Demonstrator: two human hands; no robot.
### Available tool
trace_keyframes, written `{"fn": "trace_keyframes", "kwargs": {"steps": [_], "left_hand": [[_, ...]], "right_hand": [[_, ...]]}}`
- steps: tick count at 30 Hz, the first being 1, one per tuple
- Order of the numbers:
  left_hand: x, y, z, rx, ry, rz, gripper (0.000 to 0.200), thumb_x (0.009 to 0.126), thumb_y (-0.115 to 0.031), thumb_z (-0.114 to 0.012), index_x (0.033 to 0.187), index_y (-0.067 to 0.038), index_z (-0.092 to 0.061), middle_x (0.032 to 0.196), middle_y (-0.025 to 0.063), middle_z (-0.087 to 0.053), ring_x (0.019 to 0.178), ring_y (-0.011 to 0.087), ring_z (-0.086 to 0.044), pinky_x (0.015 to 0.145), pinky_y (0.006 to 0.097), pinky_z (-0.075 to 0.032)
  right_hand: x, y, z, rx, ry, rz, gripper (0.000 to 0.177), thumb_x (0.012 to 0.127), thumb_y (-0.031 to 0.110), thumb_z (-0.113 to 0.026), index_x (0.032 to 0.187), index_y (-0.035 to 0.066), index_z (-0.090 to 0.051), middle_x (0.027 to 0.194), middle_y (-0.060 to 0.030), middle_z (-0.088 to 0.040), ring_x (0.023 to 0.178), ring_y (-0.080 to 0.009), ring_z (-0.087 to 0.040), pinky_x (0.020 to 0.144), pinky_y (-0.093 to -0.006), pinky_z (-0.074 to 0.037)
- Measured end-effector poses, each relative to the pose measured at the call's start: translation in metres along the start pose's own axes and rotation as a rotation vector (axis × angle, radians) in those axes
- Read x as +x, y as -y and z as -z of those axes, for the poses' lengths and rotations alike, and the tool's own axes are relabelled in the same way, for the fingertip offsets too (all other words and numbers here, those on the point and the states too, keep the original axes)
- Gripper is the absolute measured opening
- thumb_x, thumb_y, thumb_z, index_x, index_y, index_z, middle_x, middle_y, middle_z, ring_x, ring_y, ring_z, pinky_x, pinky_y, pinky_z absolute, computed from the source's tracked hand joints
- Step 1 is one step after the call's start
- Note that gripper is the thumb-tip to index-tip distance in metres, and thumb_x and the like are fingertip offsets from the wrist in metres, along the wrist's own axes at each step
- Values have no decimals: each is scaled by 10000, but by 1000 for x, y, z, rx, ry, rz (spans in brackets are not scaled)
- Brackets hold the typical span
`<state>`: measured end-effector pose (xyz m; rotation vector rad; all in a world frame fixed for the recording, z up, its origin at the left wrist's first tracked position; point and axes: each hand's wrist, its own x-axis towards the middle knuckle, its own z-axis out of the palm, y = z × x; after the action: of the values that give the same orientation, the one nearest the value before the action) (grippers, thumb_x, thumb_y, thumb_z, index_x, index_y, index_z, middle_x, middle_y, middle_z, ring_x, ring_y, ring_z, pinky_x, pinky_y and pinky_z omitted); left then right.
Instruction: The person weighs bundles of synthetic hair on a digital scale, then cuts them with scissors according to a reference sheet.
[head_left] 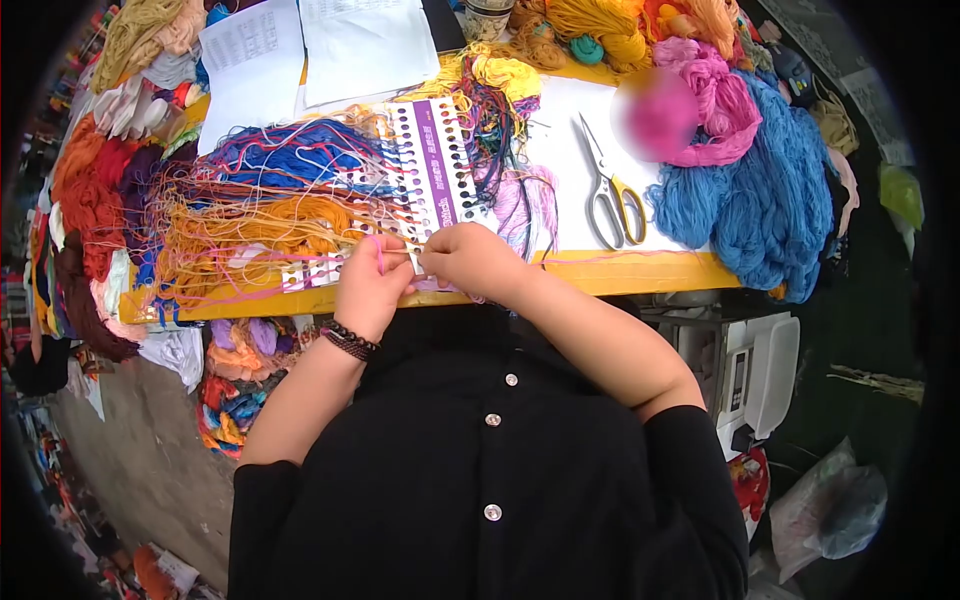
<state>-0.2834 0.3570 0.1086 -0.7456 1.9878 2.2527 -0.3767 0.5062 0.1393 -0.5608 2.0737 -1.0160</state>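
A white and purple card with rows of holes lies at the table's front edge, and blue threads and orange threads run from it to the left. My left hand is closed on a pink thread at the card's lower end, a loop of it round the fingers. Right beside it, my right hand pinches at the card's bottom edge; what lies between its fingertips is too small to make out. Scissors lie partly open on white paper to the right.
Blue yarn and pink yarn are heaped at the right. Yellow yarn and printed sheets lie at the back. More skeins hang at the left edge. A scale-like device stands below the table at right.
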Motion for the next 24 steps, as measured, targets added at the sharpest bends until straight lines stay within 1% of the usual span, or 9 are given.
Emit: {"fn": "trace_keyframes", "kwargs": {"steps": [5, 7, 10, 13, 16, 18, 20, 22, 24], "left_hand": [[-2, -6, 8, 337, -45, -199, 223, 827, 10, -576, 1030, 19, -482, 736, 55, -634, 619, 107, -615, 565, 224, -483], [-5, -14, 16, 445, -47, -245, 252, 845, 16, -559, 1074, 2, -454, 779, 60, -630, 712, 84, -602, 615, 208, -470], [-12, -31, 19, -310, 127, 35, 252, 874, -51, -589, 1092, -21, -467, 949, 93, -643, 884, 126, -621, 750, 222, -478], [-5, -28, 4, -427, 96, 67, 259, 883, -54, -594, 1111, -26, -476, 963, 94, -654, 827, 123, -632, 667, 203, -497], [-5, -31, -7, 99, 134, -39, 363, 865, -9, -551, 1213, 15, -450, 1019, 114, -651, 741, 102, -612, 618, 200, -488], [2, -12, -1, 68, 189, -136, 369, 846, 2, -540, 1211, 12, -479, 940, 72, -644, 714, 84, -586, 596, 199, -476], [2, -12, 12, 418, 2, -296, 297, 863, -42, -540, 1159, -14, -538, 842, 22, -602, 705, 70, -561, 589, 200, -472], [-6, -31, 30, -176, -48, -98, 245, 908, -106, -518, 1143, -61, -571, 799, 1, -565, 730, 71, -549, 624, 212, -465], [-16, -48, 58, -338, -21, -165, 273, 912, -85, -503, 1172, -6, -535, 811, 6, -575, 740, 94, -561, 652, 207, -462]], "right_hand": [[-1, -5, -5, 43, -38, 41, 225, 787, 215, -595, 877, 17, -655, 772, -136, -674, 715, -223, -656, 662, -338, -499], [2, -15, -6, 99, -55, 30, 212, 790, 200, -594, 900, 23, -634, 775, -134, -675, 719, -224, -657, 663, -336, -497], [1, -23, -11, 182, -51, 70, 222, 799, 192, -598, 962, 42, -577, 763, -120, -672, 707, -222, -655, 645, -332, -491], [2, -19, -10, 209, -59, 41, 224, 809, 160, -588, 996, 45, -540, 733, -90, -652, 676, -184, -618, 615, -293, -460], [5, -23, -3, 939, 75, -45, 215, 801, 62, -568, 1009, 43, -517, 721, -38, -590, 669, -92, -510, 601, -209, -386], [7, -27, -4, 905, 91, -18, 215, 821, 74, -569, 1024, 36, -509, 761, -47, -601, 685, -95, -524, 605, -213, -397], [8, -28, -8, 876, 109, 7, 217, 840, 85, -570, 1039, 30, -500, 801, -57, -612, 702, -97, -538, 608, -216, -408], [3, -20, -13, 479, 52, 46, 246, 844, 92, -578, 1061, 29, -482, 845, -60, -631, 750, -111, -558, 650, -230, -426], [-2, -12, -10, 335, 55, 30, 266, 848, 103, -584, 1077, 33, -468, 881, -58, -645, 789, -121, -575, 689, -248, -441]]}}
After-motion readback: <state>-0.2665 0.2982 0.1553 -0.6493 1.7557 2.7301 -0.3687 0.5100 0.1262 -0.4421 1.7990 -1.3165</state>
